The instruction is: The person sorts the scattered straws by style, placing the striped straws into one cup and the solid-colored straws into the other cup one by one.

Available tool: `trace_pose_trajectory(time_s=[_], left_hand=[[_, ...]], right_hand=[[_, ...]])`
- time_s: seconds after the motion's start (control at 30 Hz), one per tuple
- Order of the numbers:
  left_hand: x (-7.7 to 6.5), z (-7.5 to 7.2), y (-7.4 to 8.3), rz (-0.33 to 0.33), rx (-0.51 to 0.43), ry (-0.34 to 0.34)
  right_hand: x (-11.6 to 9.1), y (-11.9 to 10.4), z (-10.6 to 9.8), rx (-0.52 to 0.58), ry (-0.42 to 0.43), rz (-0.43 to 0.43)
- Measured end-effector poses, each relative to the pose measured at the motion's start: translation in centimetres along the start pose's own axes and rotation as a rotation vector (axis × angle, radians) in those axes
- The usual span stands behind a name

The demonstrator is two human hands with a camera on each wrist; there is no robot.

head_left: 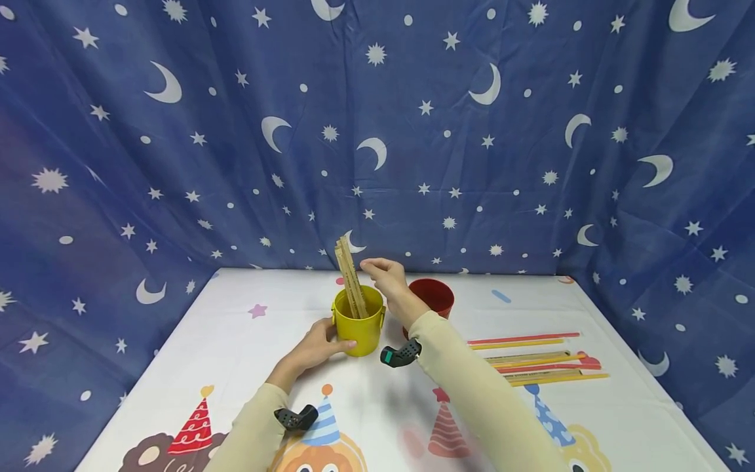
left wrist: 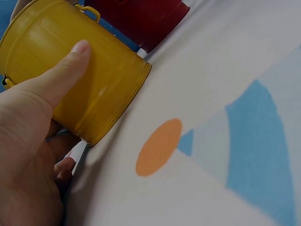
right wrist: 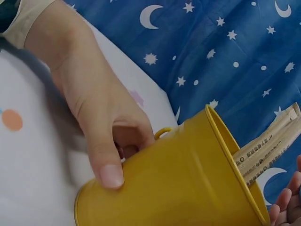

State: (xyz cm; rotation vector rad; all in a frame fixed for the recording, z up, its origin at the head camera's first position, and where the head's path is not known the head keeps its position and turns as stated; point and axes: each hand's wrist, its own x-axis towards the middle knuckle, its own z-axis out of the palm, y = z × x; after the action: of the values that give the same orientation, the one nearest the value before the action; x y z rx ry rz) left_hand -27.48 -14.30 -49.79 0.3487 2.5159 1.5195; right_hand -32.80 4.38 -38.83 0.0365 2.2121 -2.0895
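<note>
A yellow bucket (head_left: pixel 358 337) with small side handles stands on the table. My left hand (head_left: pixel 316 346) grips its left side, the thumb (left wrist: pixel 66 70) lying across the front wall in the left wrist view. Several paper-wrapped chopsticks (head_left: pixel 350 278) with printed writing lean in the bucket, their upper ends above the rim; their lower ends are hidden. My right hand (head_left: pixel 390 282) is just right of the chopsticks, above the bucket's right rim, its fingers loosely bent. In the right wrist view its fingers (right wrist: pixel 283 203) show at the right edge, apart from the wrapped chopsticks (right wrist: pixel 270 146).
A red bucket (head_left: pixel 432 295) stands right of the yellow one, partly behind my right forearm. Several red, yellow and paper-wrapped sticks (head_left: pixel 539 362) lie on the table at the right. A blue curtain (head_left: pixel 377 131) with moons and stars hangs behind the white printed tablecloth (head_left: pixel 265 347).
</note>
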Motion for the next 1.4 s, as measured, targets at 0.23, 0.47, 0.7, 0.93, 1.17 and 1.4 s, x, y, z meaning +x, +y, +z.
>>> trace_pose_trajectory(time_s=[0.23, 0.47, 0.7, 0.93, 1.17, 1.4], left_hand=[[-0.1, -0.4, 0.0, 0.037, -0.003, -0.01], [-0.2, -0.8, 0.2, 0.04, 0.008, -0.006], [-0.4, -1.0, 0.0, 0.016, 0.009, -0.007], [-0.4, -1.2, -0.3, 0.022, 0.007, -0.004], [-0.2, -0.9, -0.3, 0.024, 0.002, -0.013], [0.2, -0.4, -0.2, 0.03, 0.012, -0.017]], right_hand=[[-1.1, -0.7, -0.6, -0.085, -0.012, -0.062], [-3.1, -2.1, -1.5, -0.128, -0.051, -0.164], [-5.4, -2.1, -2.8, -0.182, -0.133, -0.255], [-7.2, -0.5, -4.9, -0.253, -0.221, -0.372], [-8.7, 1.3, -8.3, -0.286, -0.258, -0.394], [-9.2, 3.5, -12.8, -0.273, -0.238, -0.395]])
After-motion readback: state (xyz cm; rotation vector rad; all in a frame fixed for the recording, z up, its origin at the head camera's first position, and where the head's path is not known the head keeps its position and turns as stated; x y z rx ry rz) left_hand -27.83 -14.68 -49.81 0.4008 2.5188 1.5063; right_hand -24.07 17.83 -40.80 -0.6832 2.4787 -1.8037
